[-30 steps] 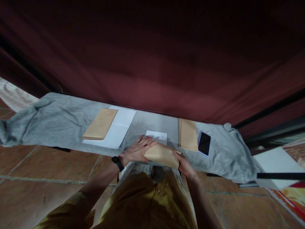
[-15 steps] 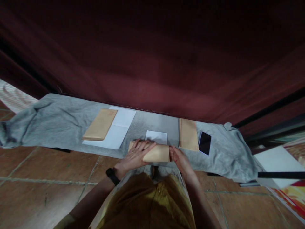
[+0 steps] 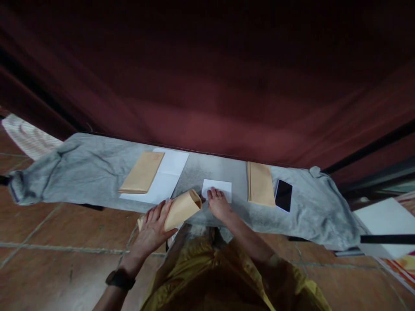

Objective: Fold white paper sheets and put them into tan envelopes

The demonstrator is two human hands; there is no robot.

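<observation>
My left hand grips a brown paper envelope, tilted, with its mouth gaping toward the right. On the cloth just right of that mouth lies a small folded white paper. My right hand rests its fingertips on this paper's left part, the fingers stretched out and pressing down. Whether the fingers pinch the paper's edge is not visible. Part of the envelope is hidden under my left hand.
A stack of brown envelopes lies over white sheets at the left. More brown envelopes and a phone lie at the right. Grey cloth covers the narrow bench; a dark red curtain hangs behind it.
My left hand has carried the envelope leftward and tilted it, and its mouth now gapes. My right hand has left the envelope's end and moved onto the white paper.
</observation>
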